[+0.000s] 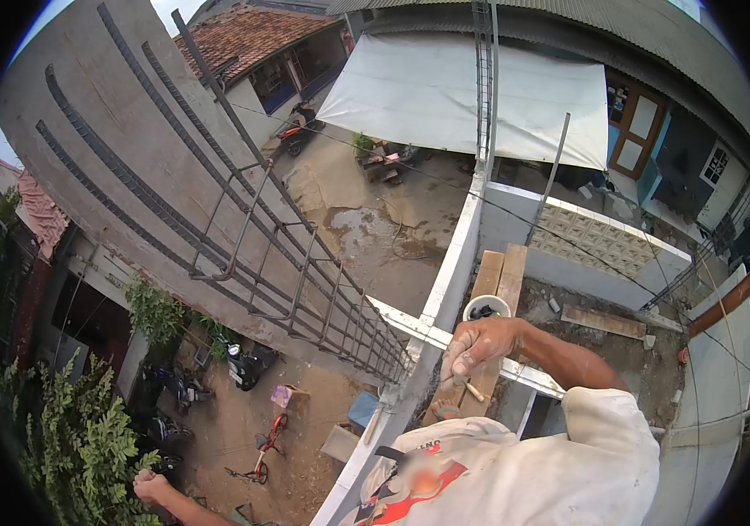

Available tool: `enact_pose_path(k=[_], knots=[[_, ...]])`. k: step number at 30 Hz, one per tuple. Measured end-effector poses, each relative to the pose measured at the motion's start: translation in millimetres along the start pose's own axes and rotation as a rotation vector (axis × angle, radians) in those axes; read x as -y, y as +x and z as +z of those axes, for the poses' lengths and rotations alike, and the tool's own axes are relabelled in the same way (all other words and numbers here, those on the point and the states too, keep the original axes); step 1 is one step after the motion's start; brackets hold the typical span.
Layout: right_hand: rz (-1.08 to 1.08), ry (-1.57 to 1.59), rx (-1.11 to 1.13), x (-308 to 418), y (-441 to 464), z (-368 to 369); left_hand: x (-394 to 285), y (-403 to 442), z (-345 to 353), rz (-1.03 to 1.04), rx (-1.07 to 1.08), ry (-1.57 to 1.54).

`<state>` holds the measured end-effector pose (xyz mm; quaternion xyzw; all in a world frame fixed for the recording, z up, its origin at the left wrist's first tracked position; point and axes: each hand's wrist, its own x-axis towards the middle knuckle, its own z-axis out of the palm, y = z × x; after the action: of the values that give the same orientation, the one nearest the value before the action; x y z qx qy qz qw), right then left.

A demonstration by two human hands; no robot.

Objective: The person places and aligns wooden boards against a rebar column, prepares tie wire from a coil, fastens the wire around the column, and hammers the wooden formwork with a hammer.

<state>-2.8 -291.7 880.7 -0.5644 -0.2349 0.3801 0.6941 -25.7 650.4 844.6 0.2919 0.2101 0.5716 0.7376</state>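
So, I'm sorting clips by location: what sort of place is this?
Probably a building site in a residential area: an exposed rebar cage, wooden planks and, beyond, a tiled-roof house.

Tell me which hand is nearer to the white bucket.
Right. The right hand shows just below the white bucket, hiding part of it in this view; the left hand is well away, at the picture's lower left.
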Motion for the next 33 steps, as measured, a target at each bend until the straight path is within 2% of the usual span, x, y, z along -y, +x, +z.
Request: enact_pose_path(k=[1, 2, 3, 5, 6, 7, 8, 9, 10, 11, 12, 13, 14, 15, 16, 18, 19, 21, 22, 23, 24, 25, 27, 28, 29, 30, 31, 33], knots=[[0.168, -0.243, 0.154, 0.9, 1.4, 5.0, 4.1, -0.3, 7.2, -0.072, 0.043, -0.034], [0.049, -0.447, 0.202, 1.3, 6.8, 10.2, 4.4, 0.1, 12.4, -0.202, 0.117, -0.105], [0.055, -0.444, 0.201, -1.6, 4.6, 8.9, 2.6, 0.3, 13.8, -0.33, 0.183, -0.176], [0.42, -1.428, -0.331, -10.7, 9.4, -2.8, -11.5, -5.4, 4.7, -0.563, 0.289, -0.322], [0.191, -1.225, -0.512, -15.6, 7.9, -17.8, -20.1, -61.1, 31.4, -0.593, 0.312, -0.219], [-0.171, -0.987, -0.75, -40.1, 10.7, -38.8, -15.1, -76.1, 29.2, -0.518, 0.353, -0.152], [0.036, -0.471, -0.747, -3.3, 9.3, -24.1, -19.9, -116.2, 47.9, -0.354, 0.162, 0.128], [-0.086, 0.023, -0.654, 0.7, 6.4, -23.2, -24.8, -154.7, 63.3, -0.164, 0.048, 0.194], [-0.206, 0.221, -0.564, 3.4, 2.4, -14.8, -13.3, -92.8, 4.5, -0.237, 0.187, -0.025], [-0.25, 0.277, -0.384, -5.1, -0.1, -17.3, -24.7, -117.2, 11.4, -0.167, 0.012, -0.025], [-0.223, 0.177, -0.275, -3.2, 1.5, -8.5, -31.7, -115.6, 4.3, -0.113, -0.109, 0.027], [-0.045, 0.105, -0.166, -1.0, 0.6, -7.6, -39.8, -111.3, -13.0, -0.088, -0.152, -0.1], [0.228, -0.094, -0.098, 8.9, 7.2, 1.6, -44.8, -94.5, -38.9, -0.092, -0.168, -0.194], [0.247, -0.561, -0.078, 12.9, 21.0, 13.0, -58.0, -95.4, -50.4, -0.14, -0.203, -0.269], [0.207, -1.026, -0.061, 9.2, 32.8, 20.1, -75.5, -96.9, -64.2, -0.274, -0.189, -0.388], [0.112, -1.276, -0.259, -34.1, 52.1, -9.4, -104.4, -125.6, -78.2, -0.446, 0.002, -0.325], [0.076, -1.299, -0.17, -37.2, 66.9, -15.1, -112.1, -133.4, -95.4, -0.501, 0.108, -0.305], [0.109, -0.513, -0.576, -29.2, 91.1, -18.8, -128.6, -167.9, -107.4, -0.238, -0.035, 0.095], [0.069, -0.279, -0.447, -23.1, 97.5, -18.4, -139.0, -177.0, -126.3, -0.204, -0.083, 0.084], [0.036, -0.041, -0.324, -13.6, 105.6, -10.7, -147.9, -180.5, -142.7, -0.071, -0.228, 0.068], [0.019, 0.071, -0.213, -8.6, 110.8, 2.5, -158.6, -182.3, -157.9, 0.06, -0.367, 0.05], [0.061, 0.116, -0.039, -18.9, 114.8, -17.4, -171.4, -180.4, -180.7, 0.089, -0.397, 0.039], [0.272, -0.679, 0.115, -43.7, 126.5, -80.7, -201.2, -181.7, -232.9, 0.3, -0.517, -0.38], [0.219, -0.912, 0.271, -25.4, 148.8, -49.8, -221.2, -190.7, -243.8, 0.312, -0.558, -0.528], [0.153, -1.144, 0.429, -4.8, 167.1, -6.2, -234.0, -199.6, -261.2, 0.318, -0.488, -0.655], [0.302, -1.879, 0.429, -13.2, 183.2, 2.8, -248.3, -212.2, -270.5, 0.212, -0.394, -0.641], [0.276, -1.902, 0.469, -24.5, 197.7, -3.5, -262.4, -226.8, -273.0, 0.109, -0.299, -0.625], [-0.213, -1.8, 0.06, -40.3, 221.1, -26.5, -276.6, -258.5, -270.8, 0.106, -0.248, -0.328]])
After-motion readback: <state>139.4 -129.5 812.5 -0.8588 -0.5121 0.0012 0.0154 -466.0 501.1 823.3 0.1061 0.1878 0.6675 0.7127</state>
